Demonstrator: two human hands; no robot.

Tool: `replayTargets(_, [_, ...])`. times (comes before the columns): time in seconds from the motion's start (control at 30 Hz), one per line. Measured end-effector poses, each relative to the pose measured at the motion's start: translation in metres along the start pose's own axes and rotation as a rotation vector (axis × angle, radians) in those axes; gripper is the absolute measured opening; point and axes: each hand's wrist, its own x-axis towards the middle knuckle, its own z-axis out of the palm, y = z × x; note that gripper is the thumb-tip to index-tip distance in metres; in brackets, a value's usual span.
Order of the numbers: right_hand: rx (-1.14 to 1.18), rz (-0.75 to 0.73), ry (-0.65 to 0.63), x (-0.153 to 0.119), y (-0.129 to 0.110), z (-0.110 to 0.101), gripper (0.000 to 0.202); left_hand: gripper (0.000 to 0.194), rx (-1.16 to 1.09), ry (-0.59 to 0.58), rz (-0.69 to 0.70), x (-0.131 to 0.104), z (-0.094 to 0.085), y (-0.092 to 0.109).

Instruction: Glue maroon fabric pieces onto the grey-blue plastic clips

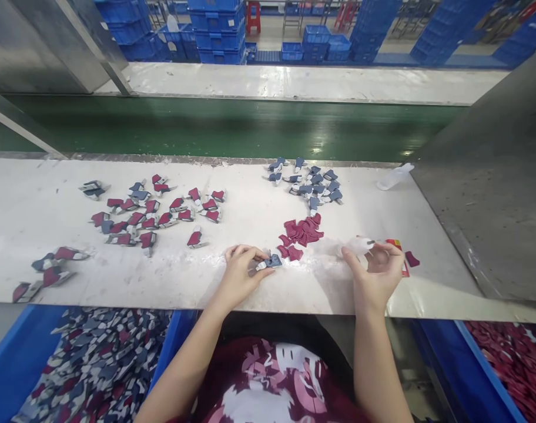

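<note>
My left hand [243, 271] pinches a small blue-and-white plastic part [274, 261] just above the white work surface, its dark blue face turned up. In my right hand [376, 273] is a whitish squeeze bottle [359, 245], tipped on its side, with a dark tip near my fingers. Between the hands, a little farther off, lies a heap of flat maroon pieces [302, 232]. Behind it sits a cluster of blue-and-white parts [314, 187]. One loose maroon piece [412, 259] rests right of my right hand, beside a red and yellow card [405, 269] partly hidden by the fingers.
Several parts with maroon faces [148, 222] are spread over the left of the table [241, 194]. A second translucent bottle [395, 176] lies by the metal housing [492, 176]. Below the front edge stand a blue bin of parts [16, 358] and one of maroon pieces [483, 364]. A green belt [250, 126] runs behind.
</note>
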Motion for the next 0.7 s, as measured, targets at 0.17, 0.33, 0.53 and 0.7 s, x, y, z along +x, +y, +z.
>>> replayTargets(0.17, [-0.130, -0.073, 0.066, -0.013, -0.007, 0.003, 0.074, 0.011, -0.244, 0.019, -0.031, -0.003, 0.000, 0.001])
replayTargets(0.33, [-0.340, -0.435, 0.019, -0.051, -0.033, 0.017, 0.029, 0.018, -0.586, 0.145, -0.106, -0.010, 0.001, 0.002])
replayTargets(0.53, [-0.571, -0.213, -0.354, -0.065, -0.027, 0.045, 0.036, 0.029, -0.821, 0.282, -0.293, -0.016, 0.005, 0.001])
replayTargets(0.7, [-0.653, -0.171, -0.422, -0.061, -0.019, 0.052, 0.026, 0.034, -0.861, 0.341, -0.330, -0.017, 0.004, 0.004])
